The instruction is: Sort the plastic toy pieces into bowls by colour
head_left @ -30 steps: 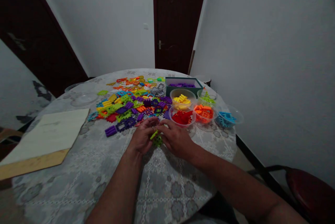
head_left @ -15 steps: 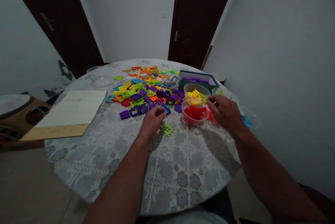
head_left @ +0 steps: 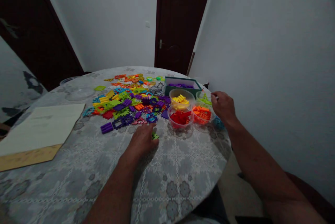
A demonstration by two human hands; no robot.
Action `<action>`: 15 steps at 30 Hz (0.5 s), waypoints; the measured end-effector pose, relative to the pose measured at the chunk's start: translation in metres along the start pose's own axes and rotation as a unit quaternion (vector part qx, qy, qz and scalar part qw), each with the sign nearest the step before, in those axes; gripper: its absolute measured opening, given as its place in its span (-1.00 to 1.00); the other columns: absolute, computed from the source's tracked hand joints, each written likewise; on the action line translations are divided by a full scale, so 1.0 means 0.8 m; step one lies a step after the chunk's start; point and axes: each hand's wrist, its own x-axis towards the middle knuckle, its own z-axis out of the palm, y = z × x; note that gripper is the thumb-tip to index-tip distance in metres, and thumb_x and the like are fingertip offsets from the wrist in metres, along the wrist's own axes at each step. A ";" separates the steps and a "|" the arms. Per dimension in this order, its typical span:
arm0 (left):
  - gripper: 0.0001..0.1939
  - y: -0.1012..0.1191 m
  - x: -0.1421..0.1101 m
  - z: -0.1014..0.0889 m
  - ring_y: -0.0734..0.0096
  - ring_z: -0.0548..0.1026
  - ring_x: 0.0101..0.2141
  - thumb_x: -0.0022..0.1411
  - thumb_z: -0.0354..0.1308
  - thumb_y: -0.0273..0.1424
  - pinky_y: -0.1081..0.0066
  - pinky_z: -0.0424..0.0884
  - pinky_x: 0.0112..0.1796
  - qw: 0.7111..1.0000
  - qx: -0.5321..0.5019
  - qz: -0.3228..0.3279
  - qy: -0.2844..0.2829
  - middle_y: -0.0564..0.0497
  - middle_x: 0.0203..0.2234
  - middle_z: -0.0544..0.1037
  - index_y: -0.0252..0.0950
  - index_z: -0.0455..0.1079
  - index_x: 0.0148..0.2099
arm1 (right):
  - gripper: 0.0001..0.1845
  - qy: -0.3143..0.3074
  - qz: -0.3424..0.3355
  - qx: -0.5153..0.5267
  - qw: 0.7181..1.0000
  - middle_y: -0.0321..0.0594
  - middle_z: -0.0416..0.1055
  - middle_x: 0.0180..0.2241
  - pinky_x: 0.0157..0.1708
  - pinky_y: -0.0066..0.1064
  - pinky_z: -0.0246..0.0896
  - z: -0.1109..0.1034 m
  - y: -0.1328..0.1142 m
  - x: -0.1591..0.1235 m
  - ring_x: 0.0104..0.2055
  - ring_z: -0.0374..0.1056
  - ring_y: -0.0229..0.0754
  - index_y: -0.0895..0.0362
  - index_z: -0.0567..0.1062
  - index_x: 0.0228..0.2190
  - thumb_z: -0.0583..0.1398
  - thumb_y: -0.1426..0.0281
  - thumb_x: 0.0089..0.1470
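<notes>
My left hand (head_left: pixel 143 138) is low over the table, thumb and fingers closed around a lime-green plastic building piece (head_left: pixel 155 135), partly hidden by the hand. My right hand (head_left: pixel 224 108) is at the right rim of the clear bowl of lime-green pieces (head_left: pixel 205 99), fingers curled. Whatever those fingers hold is hidden. Beneath that hand, mostly covered, are blue pieces (head_left: pixel 218 123). Beside it stands a bowl of orange pieces (head_left: pixel 202 115), with bowls of red pieces (head_left: pixel 180 117) and yellow pieces (head_left: pixel 180 100) further left.
A mixed heap of coloured interlocking pieces (head_left: pixel 128 103) spreads over the middle of the round table (head_left: pixel 162 178). Behind the bowls is a dark green box (head_left: pixel 181 92) with purple pieces. Paper on a board (head_left: pixel 39 126) lies at left, near a clear lid (head_left: pixel 80 93).
My right hand left my left hand with a green piece, passed over the bowls and reached the green bowl's rim. My left hand opened, then closed around the green piece on the table.
</notes>
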 end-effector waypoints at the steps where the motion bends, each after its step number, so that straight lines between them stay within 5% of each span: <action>1: -0.32 0.001 0.001 -0.001 -0.15 0.50 0.09 0.13 0.33 -0.39 0.01 0.37 0.11 1.000 -0.012 0.002 0.005 -0.33 0.08 0.55 -0.29 0.41 0.31 | -0.71 -0.005 -0.016 0.045 0.999 0.03 0.62 -0.15 -0.02 -0.19 0.35 -0.004 -0.018 -0.020 -0.14 0.51 0.01 0.17 0.63 -0.16 0.12 0.34 0.30; 4: -0.28 0.007 0.001 -0.007 -0.08 0.55 -0.02 0.16 0.33 -0.33 0.00 0.42 0.04 0.995 -0.103 0.002 0.007 -0.28 0.00 0.58 -0.27 0.36 0.36 | -0.75 -0.069 -0.072 0.176 0.979 -0.06 0.63 -0.15 -0.06 -0.23 0.41 -0.014 -0.079 -0.086 -0.17 0.53 -0.06 0.12 0.62 -0.11 0.16 0.32 0.34; 8: -0.26 0.018 -0.001 -0.021 0.08 0.58 -0.10 0.21 0.34 -0.21 0.10 0.49 -0.04 0.955 -0.293 0.026 -0.048 -0.17 -0.03 0.58 -0.22 0.29 0.39 | -0.58 -0.214 -0.164 0.308 0.913 -0.06 0.62 0.02 -0.02 -0.25 0.43 -0.011 -0.147 -0.154 -0.07 0.57 -0.11 0.07 0.48 0.19 0.12 0.45 0.36; 11: -0.23 0.022 -0.005 -0.028 0.13 0.58 -0.06 0.24 0.34 -0.23 0.15 0.49 -0.03 0.897 -0.416 0.067 -0.132 -0.16 -0.01 0.57 -0.22 0.22 0.42 | -0.49 -0.277 -0.201 0.350 0.872 -0.04 0.58 0.10 0.01 -0.24 0.42 0.001 -0.171 -0.177 0.01 0.55 -0.09 0.05 0.41 0.27 0.14 0.48 0.33; 15: -0.17 0.025 -0.008 -0.026 0.12 0.57 -0.02 0.18 0.43 -0.26 0.15 0.47 -0.01 0.850 -0.476 0.073 -0.214 -0.16 0.00 0.56 -0.20 0.23 0.42 | -0.65 -0.309 -0.200 0.331 0.869 -0.09 0.64 -0.08 -0.09 -0.31 0.39 0.006 -0.179 -0.183 -0.10 0.56 -0.09 0.08 0.55 0.07 0.18 0.48 0.28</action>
